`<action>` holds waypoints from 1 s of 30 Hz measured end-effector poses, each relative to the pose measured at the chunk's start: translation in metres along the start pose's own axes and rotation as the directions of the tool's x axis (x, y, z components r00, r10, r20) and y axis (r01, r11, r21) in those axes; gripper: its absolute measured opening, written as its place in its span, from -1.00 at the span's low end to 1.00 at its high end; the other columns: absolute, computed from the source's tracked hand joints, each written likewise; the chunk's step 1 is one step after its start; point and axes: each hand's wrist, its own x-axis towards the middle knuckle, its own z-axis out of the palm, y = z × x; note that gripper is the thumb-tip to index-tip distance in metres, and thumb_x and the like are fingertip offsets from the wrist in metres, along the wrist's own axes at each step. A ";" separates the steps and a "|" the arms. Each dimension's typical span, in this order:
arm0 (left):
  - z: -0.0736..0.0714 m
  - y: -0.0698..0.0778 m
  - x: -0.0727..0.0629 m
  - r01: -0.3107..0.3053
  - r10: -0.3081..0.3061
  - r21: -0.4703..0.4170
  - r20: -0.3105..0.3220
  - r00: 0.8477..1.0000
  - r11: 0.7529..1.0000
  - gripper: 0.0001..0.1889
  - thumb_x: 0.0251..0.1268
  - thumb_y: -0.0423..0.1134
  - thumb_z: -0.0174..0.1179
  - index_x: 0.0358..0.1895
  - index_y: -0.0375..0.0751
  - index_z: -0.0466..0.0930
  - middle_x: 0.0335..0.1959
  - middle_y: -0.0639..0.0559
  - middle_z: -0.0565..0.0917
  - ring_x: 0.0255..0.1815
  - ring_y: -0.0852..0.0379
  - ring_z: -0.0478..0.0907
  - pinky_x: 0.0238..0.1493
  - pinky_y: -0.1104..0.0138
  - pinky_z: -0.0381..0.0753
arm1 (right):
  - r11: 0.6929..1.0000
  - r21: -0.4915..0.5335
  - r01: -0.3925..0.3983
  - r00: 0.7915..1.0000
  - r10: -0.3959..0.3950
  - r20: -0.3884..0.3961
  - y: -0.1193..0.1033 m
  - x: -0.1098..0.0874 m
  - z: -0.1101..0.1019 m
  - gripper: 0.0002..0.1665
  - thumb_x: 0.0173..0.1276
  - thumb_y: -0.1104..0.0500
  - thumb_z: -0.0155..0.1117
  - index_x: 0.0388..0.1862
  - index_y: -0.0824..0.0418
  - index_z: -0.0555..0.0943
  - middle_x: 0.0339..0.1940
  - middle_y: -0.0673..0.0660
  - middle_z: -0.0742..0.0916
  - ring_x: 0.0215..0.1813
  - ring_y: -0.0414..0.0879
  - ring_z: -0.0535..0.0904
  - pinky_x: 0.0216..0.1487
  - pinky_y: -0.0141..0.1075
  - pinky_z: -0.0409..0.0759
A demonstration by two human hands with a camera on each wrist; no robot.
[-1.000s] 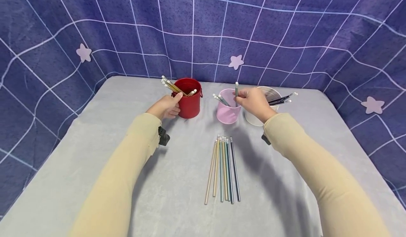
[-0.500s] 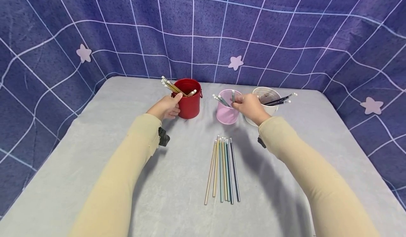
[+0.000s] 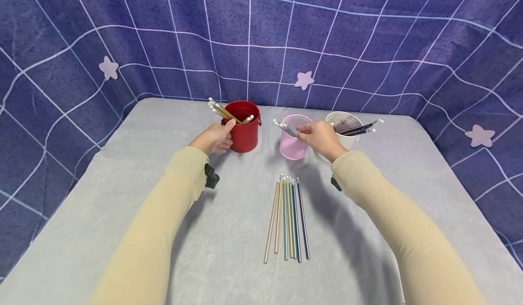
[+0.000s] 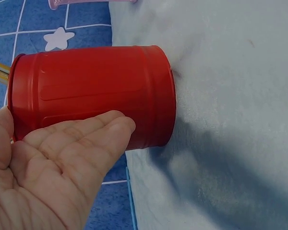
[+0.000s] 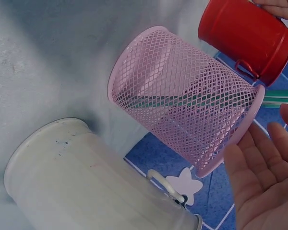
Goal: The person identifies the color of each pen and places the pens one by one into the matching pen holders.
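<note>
In the head view my left hand [image 3: 213,138] rests against the side of a red bucket [image 3: 244,137], its thumb at the rim. The left wrist view shows its fingers [image 4: 81,139] lying straight along the red wall. Gold pencils [image 3: 222,111] with white erasers lean inside. My right hand [image 3: 320,137] is at the rim of a pink mesh pencil cup [image 3: 293,148], fingers relaxed and nothing seen held. Green pencils [image 3: 286,128] lean left in that cup, their shafts showing through the mesh in the right wrist view.
A white bucket [image 3: 340,120] with dark pencils [image 3: 361,129] stands right of the pink cup, partly behind my right hand. Several gold, green and dark blue pencils [image 3: 284,223] lie side by side on the grey tabletop [image 3: 220,250]. A blue gridded curtain [image 3: 261,28] hangs behind.
The green pencil in my right hand has been lowered into the pink cup and let go. My right hand has shifted slightly left and down. The left hand stays by the red bucket.
</note>
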 end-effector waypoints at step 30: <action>0.001 0.001 -0.001 -0.009 0.009 0.006 -0.002 1.000 1.000 -0.20 0.52 0.15 -0.37 0.38 -0.63 -0.01 0.37 -0.45 0.23 0.39 -0.24 0.22 0.34 0.06 0.26 | 0.971 -0.233 0.051 0.913 0.050 0.406 0.015 -0.057 0.033 -0.79 0.10 0.19 0.25 -0.66 0.22 0.66 -0.80 -0.06 0.58 -0.67 -0.22 0.45 -0.53 -0.34 0.42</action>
